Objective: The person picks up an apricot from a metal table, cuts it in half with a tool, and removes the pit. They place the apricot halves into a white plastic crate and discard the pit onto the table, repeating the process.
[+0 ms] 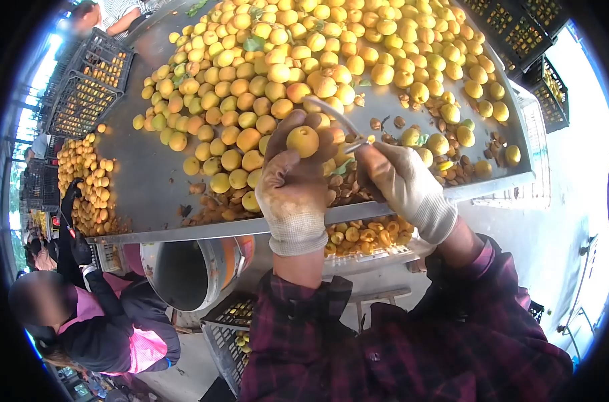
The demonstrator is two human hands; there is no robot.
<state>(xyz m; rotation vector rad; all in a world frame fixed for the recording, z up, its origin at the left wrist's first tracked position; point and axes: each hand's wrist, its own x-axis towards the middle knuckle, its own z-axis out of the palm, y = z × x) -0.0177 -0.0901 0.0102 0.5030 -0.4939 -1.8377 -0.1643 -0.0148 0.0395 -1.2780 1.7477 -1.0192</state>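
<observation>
My left hand [294,181], in a soiled white work glove, curls its fingers round a yellow-orange apricot [303,141], palm side up over the table's near edge. In my right hand [401,177], gloved the same way, a thin curved metal tool [334,114] is pinched between thumb and fingers. Its bent length arches toward the apricot, and a small orange bit shows by the fingertips. A large heap of apricots [251,87] lies just beyond both hands. Brown apricot stones [231,204] are scattered along the table's near rim.
The metal table [133,181] has a raised front edge. Below it are a crate of apricot halves [368,238] and a large bucket [184,275]. Stacked black crates [90,84] stand at the left. A co-worker in pink and black [110,328] reaches toward apricots at the left.
</observation>
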